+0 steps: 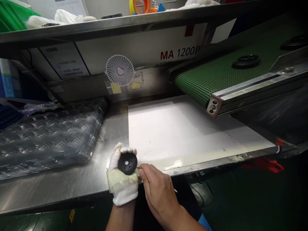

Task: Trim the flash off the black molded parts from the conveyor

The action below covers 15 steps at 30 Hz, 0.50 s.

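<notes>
My left hand (124, 186), in a white glove with a pale yellowish wrap over the palm, is closed round a black ringed disc (127, 163) with a small light centre. The disc faces up, tilted towards me, over the front edge of the metal table. Bare, my right hand (158, 186) is pinched shut just right of the disc. A thin thing between its thumb and forefinger is too small and covered to name. Similar black discs (246, 61) lie on the green conveyor belt (204, 83) at the right.
Clear plastic moulded trays (48, 138) stand at the left on the metal table (48, 189). A white sheet (180, 131) covers the table's middle. The conveyor's metal end (214, 106) overhangs that sheet. A small white fan (120, 71) is at the back, below a metal shelf (96, 27).
</notes>
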Motion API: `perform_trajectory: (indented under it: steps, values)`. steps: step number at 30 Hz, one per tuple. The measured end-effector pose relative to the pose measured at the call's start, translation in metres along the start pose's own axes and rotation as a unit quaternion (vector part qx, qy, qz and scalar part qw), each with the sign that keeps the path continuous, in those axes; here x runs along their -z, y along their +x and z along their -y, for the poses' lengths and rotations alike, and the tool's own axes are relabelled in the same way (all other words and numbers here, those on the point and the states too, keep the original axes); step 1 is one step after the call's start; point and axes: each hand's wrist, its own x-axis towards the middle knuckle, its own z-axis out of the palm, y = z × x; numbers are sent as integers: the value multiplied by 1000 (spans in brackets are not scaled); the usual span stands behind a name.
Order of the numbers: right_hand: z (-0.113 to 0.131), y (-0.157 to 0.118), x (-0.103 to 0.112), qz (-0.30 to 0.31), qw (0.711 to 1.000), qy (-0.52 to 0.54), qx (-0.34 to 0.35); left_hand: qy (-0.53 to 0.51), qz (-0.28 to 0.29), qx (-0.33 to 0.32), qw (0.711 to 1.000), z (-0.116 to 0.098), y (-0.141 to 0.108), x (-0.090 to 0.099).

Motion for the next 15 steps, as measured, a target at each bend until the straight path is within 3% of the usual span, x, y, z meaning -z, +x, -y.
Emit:
perform_trajectory:
  steps: [11,13,15]
  values:
    - [-6,10,15,-10,999,9,-33,-43,-42,49,997,-3,7,-7]
    - [-16,9,21,-4,999,26,-41,-24,-23,70,997,-7,-1,-6]
    - [-34,5,30,-4,997,47,-60,21,41,129,991,-17,-13,6]
